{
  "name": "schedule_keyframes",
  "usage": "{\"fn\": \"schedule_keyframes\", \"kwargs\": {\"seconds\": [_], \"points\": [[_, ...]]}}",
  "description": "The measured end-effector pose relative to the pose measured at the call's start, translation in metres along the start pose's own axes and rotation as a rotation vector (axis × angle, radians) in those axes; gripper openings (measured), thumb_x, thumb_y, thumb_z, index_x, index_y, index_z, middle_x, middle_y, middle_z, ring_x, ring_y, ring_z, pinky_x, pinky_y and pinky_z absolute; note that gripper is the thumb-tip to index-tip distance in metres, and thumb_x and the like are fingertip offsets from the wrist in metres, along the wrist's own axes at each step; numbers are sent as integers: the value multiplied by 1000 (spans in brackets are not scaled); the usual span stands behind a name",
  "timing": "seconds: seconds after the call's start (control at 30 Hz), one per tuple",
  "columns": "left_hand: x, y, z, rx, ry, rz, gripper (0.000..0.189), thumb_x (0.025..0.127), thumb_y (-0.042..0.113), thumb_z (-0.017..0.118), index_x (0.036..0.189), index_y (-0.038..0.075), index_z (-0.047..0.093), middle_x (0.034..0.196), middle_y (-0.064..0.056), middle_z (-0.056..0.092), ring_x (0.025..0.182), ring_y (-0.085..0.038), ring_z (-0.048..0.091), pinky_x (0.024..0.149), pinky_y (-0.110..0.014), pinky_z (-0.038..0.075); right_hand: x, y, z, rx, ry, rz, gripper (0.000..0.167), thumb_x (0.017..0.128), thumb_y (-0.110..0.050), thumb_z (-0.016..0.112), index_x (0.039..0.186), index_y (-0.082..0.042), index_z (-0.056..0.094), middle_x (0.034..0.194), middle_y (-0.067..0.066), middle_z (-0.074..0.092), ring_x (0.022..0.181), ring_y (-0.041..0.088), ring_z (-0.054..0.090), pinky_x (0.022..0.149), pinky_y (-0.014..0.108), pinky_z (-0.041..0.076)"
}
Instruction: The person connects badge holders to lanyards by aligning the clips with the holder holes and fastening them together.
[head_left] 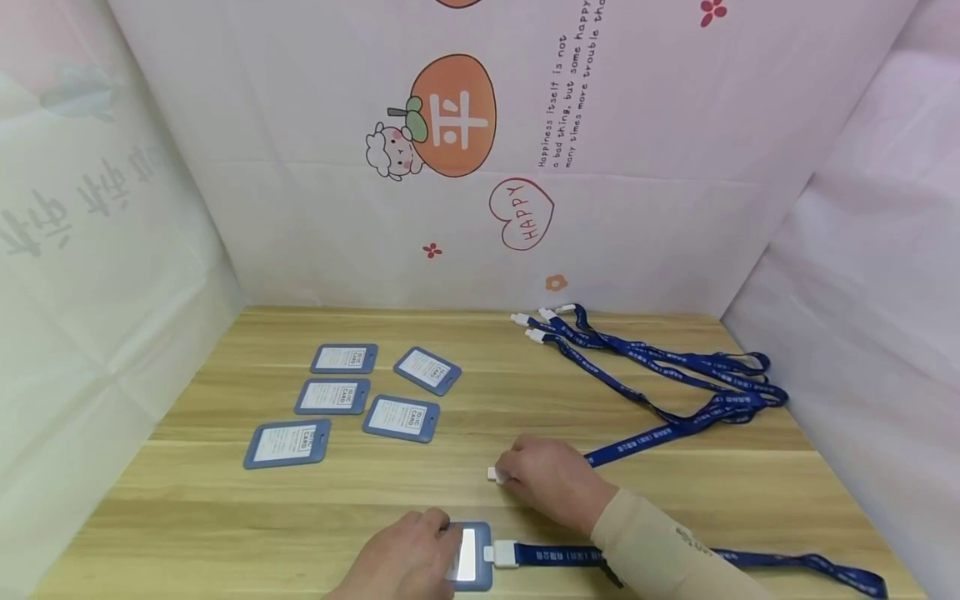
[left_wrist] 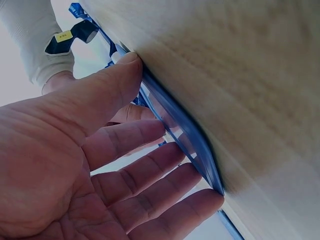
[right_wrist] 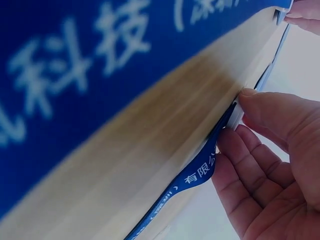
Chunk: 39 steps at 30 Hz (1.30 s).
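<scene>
Left: five blue badge holders point(head_left: 287, 443) flat on the wood table point(head_left: 187, 517), printed inserts facing up. Front centre: left hand point(head_left: 408, 554) lies over a sixth badge holder point(head_left: 485, 577), thumb and slightly bent fingertips gripping its edges; its left part is hidden under the hand. White buckle point(head_left: 505, 553) joins its right end to a blue lanyard point(head_left: 555, 555), which runs right, under the beige sleeve point(head_left: 660, 542), and out toward the near right corner. Just behind that: right hand point(head_left: 555, 479), thumb and fingers pinching a white clip point(head_left: 492, 474) on a second lanyard point(head_left: 637, 444), strap running right into the heap. Far right: heaped blue lanyards point(head_left: 738, 407), white ends pointing left.
</scene>
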<state>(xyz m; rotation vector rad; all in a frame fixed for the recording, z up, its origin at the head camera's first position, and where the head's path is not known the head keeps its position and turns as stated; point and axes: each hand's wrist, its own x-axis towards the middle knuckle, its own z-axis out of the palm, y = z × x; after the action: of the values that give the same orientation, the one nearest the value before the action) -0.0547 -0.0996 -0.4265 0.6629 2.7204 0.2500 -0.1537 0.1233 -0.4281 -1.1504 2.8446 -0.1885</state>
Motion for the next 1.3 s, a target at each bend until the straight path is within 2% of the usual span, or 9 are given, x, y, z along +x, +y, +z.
{"fn": "schedule_keyframes", "kwargs": {"seconds": [0.3, 0.53, 1.07, 1.3], "points": [[-1, 1, 0, 24, 26, 5, 50, 80, 37, 87, 123, 17, 71, 110, 1, 67, 87, -8, 60, 80, -28, 58, -2, -6, -1, 15, -16, -10, 12, 95, -25, 77, 107, -25, 80, 92, -10, 72, 76, -3, 58, 75, 19, 59], [-1, 1, 1, 23, 30, 4, 49, 80, 36, 87, 122, 17, 71, 108, 1, 67, 84, -8, 57, 78, -28, 58, -3, -10, -2, 36, -57, 12, 13, 98, -27, 74, 109, -25, 80, 92, -11, 70, 73, -3, 54, 73, 19, 58], [-3, -1, 1, 40, 70, 26, 52, 79, 38, 87, 122, 13, 71, 108, -1, 67, 84, -9, 59, 76, -28, 58, -4, -12, -2, 32, -55, 15, 14, 98, -26, 75, 111, -23, 79, 95, -9, 72, 74, -3, 56, 74, 21, 59], [-3, -2, 1, 36, 56, 23, 52, 80, 39, 86, 123, 14, 71, 107, 0, 67, 83, -8, 57, 76, -27, 57, -4, -13, -3, 41, -68, 27, 15, 98, -27, 75, 112, -23, 79, 96, -9, 71, 75, -3, 56, 74, 21, 59]]}}
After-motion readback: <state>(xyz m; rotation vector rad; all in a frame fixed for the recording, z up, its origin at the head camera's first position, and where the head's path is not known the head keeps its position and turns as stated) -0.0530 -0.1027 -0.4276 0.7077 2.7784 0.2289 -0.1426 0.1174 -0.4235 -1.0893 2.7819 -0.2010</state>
